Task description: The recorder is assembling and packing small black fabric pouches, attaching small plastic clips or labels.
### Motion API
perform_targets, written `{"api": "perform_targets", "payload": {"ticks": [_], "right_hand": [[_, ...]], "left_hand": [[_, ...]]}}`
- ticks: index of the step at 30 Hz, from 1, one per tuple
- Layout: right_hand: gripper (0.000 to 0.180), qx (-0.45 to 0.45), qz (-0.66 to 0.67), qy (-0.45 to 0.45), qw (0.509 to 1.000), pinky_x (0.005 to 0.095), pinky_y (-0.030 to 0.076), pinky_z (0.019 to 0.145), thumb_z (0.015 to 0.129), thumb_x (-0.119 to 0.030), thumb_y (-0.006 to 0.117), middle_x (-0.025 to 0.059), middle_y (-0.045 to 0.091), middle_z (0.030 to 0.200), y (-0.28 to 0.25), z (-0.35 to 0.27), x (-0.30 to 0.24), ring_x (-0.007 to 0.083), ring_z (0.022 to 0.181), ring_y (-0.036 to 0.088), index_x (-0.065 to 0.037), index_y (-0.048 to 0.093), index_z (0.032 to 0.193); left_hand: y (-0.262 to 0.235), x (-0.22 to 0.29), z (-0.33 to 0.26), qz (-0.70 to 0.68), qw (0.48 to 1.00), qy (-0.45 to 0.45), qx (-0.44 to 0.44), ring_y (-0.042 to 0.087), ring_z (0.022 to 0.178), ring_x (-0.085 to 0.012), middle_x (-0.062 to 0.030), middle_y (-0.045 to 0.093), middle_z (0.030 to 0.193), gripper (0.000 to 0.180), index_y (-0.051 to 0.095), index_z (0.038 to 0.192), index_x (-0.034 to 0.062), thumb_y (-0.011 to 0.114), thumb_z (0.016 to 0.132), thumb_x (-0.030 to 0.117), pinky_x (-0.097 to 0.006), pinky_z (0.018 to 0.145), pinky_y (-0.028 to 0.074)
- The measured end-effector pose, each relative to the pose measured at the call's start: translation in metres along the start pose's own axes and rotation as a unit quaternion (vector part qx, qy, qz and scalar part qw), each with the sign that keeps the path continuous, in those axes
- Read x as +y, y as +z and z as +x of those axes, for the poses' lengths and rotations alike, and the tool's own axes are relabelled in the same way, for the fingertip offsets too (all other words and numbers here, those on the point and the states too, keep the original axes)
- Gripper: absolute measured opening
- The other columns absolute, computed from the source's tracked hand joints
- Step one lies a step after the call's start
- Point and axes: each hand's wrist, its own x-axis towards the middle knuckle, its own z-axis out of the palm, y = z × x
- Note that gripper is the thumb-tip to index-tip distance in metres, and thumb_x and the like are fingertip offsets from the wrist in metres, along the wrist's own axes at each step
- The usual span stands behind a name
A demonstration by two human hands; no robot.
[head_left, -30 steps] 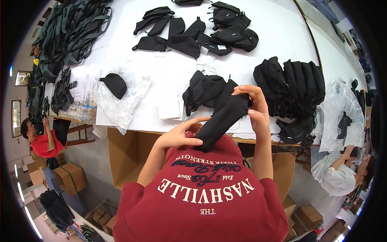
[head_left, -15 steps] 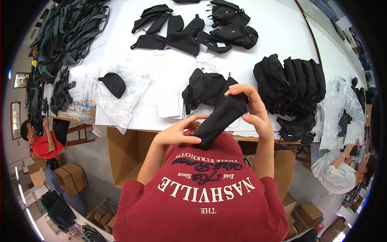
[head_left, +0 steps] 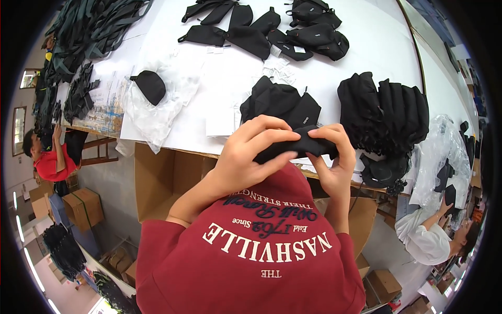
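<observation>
Spanning the space between two bare hands, a black fabric pouch [head_left: 302, 145] lies with its long axis running roughly crosswise, left to right, in front of the chest of the red top [head_left: 209, 282] and by the near edge of the white table [head_left: 371, 31]. Neither hand is nearer to it, since both are on it: the left hand [head_left: 244, 150] covers the left part, the right hand [head_left: 339, 159] takes the right end.

The left fingers curve over the top, slightly spread, with the thumb along the near side, so the cloth is grasped between them. The right hand pinches likewise, index finger above and thumb below, parted only by the fabric. The two sets of fingertips sit near each other, with black cloth showing between (how the undersides are gripped is hidden).

Just beyond the hands lies a heap of black pouches [head_left: 272, 99]; to its right stands a packed row of black pouches [head_left: 384, 112].
</observation>
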Motion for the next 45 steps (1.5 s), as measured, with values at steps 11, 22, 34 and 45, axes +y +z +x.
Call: {"api": "perform_targets", "payload": {"ticks": [11, 22, 34, 45], "right_hand": [[0.033, 0.026, -0.091, -0.086, 0.992, 0.0258, 0.043, 0.064, 0.056, 0.0, 0.073, 0.0079, 0.057, 0.083, -0.004, -0.005, -0.013, 0.0178, 0.074, 0.055, -0.003, 0.066, 0.087], [0.042, 0.059, -0.16, -0.187, 0.968, 0.0301, 0.04, 0.058, 0.045, -0.006, 0.075, 0.0022, 0.056, 0.082, -0.002, -0.005, -0.013, 0.02, 0.072, 0.05, -0.012, 0.07, 0.086], [0.041, 0.053, -0.16, -0.183, 0.969, 0.0306, 0.041, 0.058, 0.044, -0.006, 0.075, 0.003, 0.055, 0.081, 0.003, -0.004, -0.011, 0.0208, 0.072, 0.05, -0.012, 0.069, 0.084], [0.035, 0.059, -0.153, -0.143, 0.976, 0.0302, 0.04, 0.058, 0.047, -0.004, 0.073, 0.0028, 0.056, 0.08, 0.008, -0.002, -0.012, 0.0203, 0.07, 0.05, -0.011, 0.068, 0.081]], "left_hand": [[-0.005, 0.02, 0.002, -0.026, 1.0, -0.008, -0.003, 0.06, 0.082, -0.0188, -0.0071, 0.06, 0.094, 0.025, 0.068, 0.091, 0.0054, 0.073, 0.068, -0.001, -0.029, 0.069, 0.049], [-0.012, 0.023, 0.009, -0.08, 0.995, -0.032, -0.051, 0.057, 0.081, -0.0179, -0.0057, 0.058, 0.09, 0.017, 0.063, 0.082, 0.0041, 0.07, 0.068, 0.0, -0.028, 0.072, 0.047], [-0.011, 0.022, 0.006, -0.103, 0.992, -0.057, -0.041, 0.056, 0.08, -0.0173, -0.0052, 0.058, 0.089, 0.014, 0.062, 0.079, 0.0029, 0.067, 0.067, -0.001, -0.028, 0.071, 0.046], [-0.014, 0.02, 0.006, -0.073, 0.992, -0.093, -0.045, 0.058, 0.084, -0.0172, -0.0074, 0.061, 0.089, 0.011, 0.066, 0.077, 0.0022, 0.065, 0.067, -0.001, -0.028, 0.077, 0.045]]}}
